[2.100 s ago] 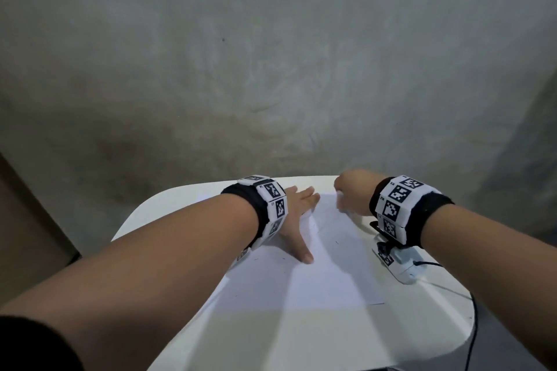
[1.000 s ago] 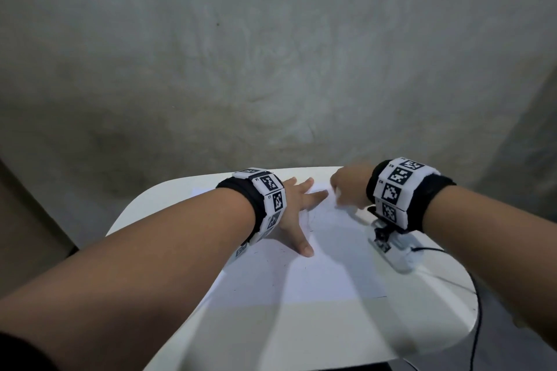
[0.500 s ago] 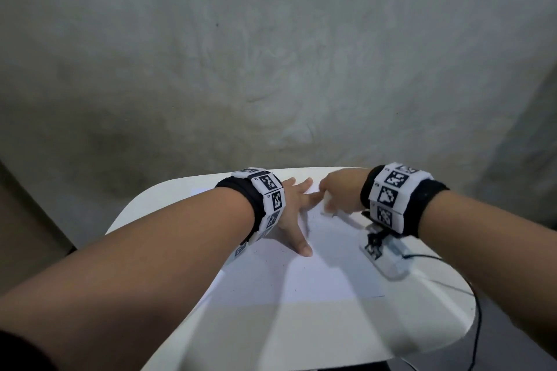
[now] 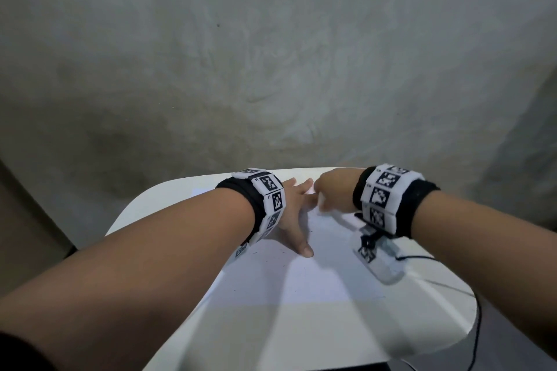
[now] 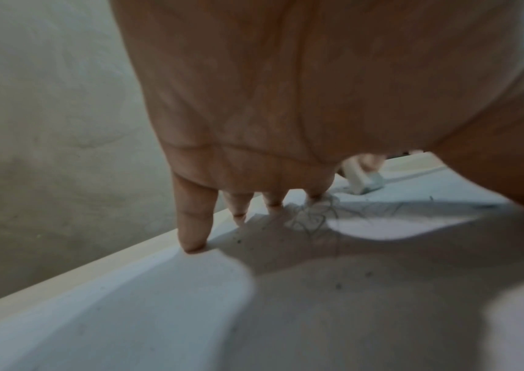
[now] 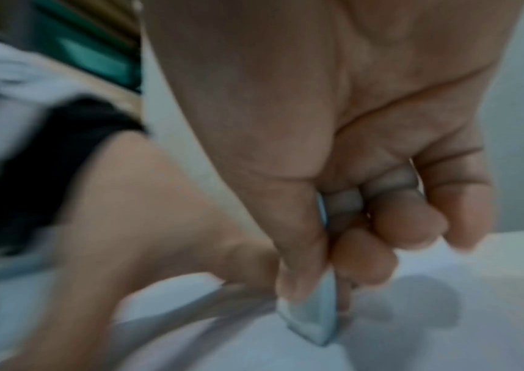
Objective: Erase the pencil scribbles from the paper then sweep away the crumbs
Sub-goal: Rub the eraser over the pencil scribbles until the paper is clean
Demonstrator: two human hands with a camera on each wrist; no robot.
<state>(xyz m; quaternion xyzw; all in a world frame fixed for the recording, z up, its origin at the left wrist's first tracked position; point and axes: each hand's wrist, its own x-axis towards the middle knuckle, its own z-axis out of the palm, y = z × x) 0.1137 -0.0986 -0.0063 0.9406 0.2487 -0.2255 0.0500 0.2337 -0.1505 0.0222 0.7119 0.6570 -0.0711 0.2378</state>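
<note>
A white sheet of paper [image 4: 316, 277] lies on a small white table [image 4: 331, 337]. My left hand [image 4: 294, 214] lies flat on the paper's far left part, fingers spread and straight; in the left wrist view its fingertips [image 5: 192, 241] press down. My right hand [image 4: 333, 193] pinches a white eraser [image 6: 313, 318] between thumb and fingers, its corner on the paper right beside my left fingertips. Pencil scribbles [image 5: 314, 215] show just past the left fingers, with the eraser [image 5: 362, 182] beyond them. Small dark crumbs [image 5: 338, 285] dot the sheet.
A bare grey wall [image 4: 271, 69] rises right behind the table's far edge. The table's rounded right edge [image 4: 470, 310] has a black cable [image 4: 479, 334] hanging past it. A wooden surface [image 4: 18, 235] stands at the left.
My right hand with the eraser has slid left along the paper's far edge until it nearly meets my left fingertips. The left hand has stayed in place on the sheet.
</note>
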